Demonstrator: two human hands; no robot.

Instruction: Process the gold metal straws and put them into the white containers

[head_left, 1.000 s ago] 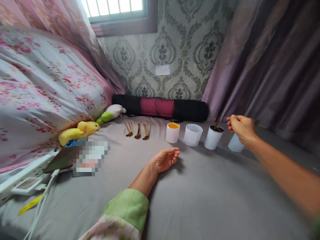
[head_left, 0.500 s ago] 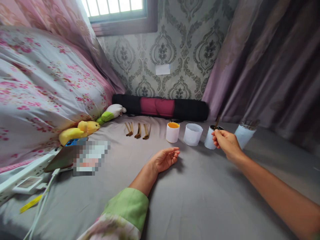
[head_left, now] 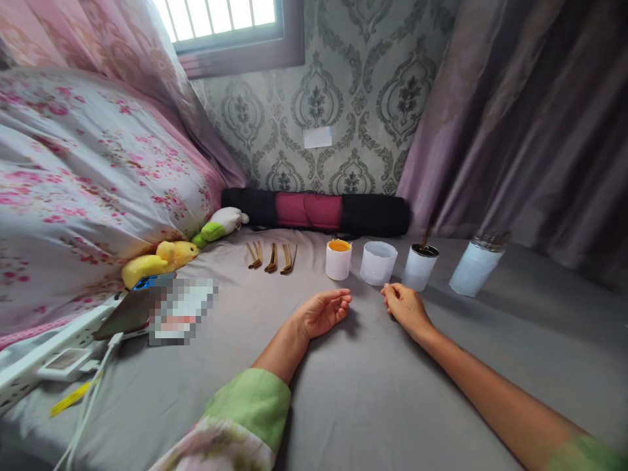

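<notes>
On the grey sheet rests my left hand (head_left: 326, 313), palm turned up and fingers loosely curled apart, holding nothing. My right hand (head_left: 405, 307) is just in front of a white-wrapped can with a dark inside (head_left: 420, 271), its fingers drawn together and no object showing in them. Thin brown sticks (head_left: 428, 235) stand in that can. To its left is a wide, whitish tub (head_left: 377, 265), then a white cup with an orange inside (head_left: 338, 261). At the right a leaning pale-blue container (head_left: 473, 268) holds several thin, blurred metallic pieces.
Three small bundles of gold-brown sticks (head_left: 271, 258) lie left of the cups. Behind them stretches a black and maroon roll (head_left: 314, 209). Along the left are yellow (head_left: 147, 268) and green-white plush toys (head_left: 223, 224), a phone (head_left: 127, 314) and a power strip (head_left: 29, 363) with a white cable.
My right hand has let go of the sticks at the dark-lined can and moved left and down in front of it. The sticks remain in the can. My left hand stays put.
</notes>
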